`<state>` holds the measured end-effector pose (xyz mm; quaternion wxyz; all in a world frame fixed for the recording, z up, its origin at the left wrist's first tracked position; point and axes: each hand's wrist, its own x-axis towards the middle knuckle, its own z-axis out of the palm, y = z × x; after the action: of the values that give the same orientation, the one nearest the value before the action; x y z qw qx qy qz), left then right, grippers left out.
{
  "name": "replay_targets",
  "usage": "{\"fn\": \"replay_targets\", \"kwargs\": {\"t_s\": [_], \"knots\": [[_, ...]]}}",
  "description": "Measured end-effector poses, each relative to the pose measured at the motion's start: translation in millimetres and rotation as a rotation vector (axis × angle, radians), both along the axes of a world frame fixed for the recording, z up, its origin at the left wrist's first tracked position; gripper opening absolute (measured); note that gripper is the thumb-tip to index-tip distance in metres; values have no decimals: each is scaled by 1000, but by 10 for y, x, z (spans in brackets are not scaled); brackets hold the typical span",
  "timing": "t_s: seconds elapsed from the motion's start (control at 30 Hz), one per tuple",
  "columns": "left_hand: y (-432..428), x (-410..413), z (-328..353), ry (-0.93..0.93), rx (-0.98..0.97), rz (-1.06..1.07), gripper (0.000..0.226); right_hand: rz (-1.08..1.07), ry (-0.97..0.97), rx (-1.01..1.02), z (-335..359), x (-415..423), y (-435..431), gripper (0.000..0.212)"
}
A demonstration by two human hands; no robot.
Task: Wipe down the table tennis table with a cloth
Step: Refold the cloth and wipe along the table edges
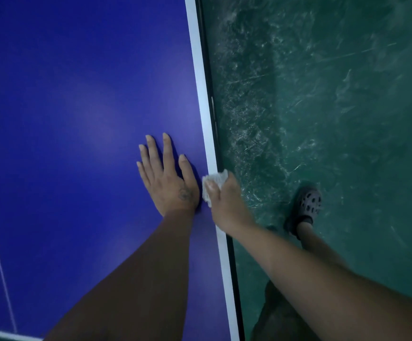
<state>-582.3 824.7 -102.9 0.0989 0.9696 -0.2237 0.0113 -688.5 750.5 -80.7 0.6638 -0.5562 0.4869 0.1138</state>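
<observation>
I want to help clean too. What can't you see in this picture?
Head view, cloth: mostly hidden inside the right hand's grip.
Head view, table: cut off by the top, left and bottom edges.
Head view, table under the left hand: covered by the palm.

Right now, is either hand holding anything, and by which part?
The right hand grips the bunched white cloth around its middle, at the table's white edge. The left hand lies flat, holding nothing.

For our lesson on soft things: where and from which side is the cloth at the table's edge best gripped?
Grip the cloth by its bunched middle, coming in from outside the table edge, thumb on top: it drapes over that edge, as the right hand holds it.
</observation>
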Motion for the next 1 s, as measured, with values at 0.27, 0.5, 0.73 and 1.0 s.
{"fn": "replay_targets", "kwargs": {"t_s": [0.27, 0.5, 0.73, 1.0], "knots": [[5, 23, -31, -19, -6, -8, 59, -60, -8, -53, -44, 699, -516, 51], [-1, 20, 4, 4, -15, -3, 58, -16, -18, -73, -65, 963, -834, 56], [5, 29, -7, 14, -9, -9, 59, 5, 39, -98, 44, 591, -464, 63], [24, 53, 3, 7, 14, -32, 57, -69, 23, -56, 53, 1532, -1320, 53]]}}
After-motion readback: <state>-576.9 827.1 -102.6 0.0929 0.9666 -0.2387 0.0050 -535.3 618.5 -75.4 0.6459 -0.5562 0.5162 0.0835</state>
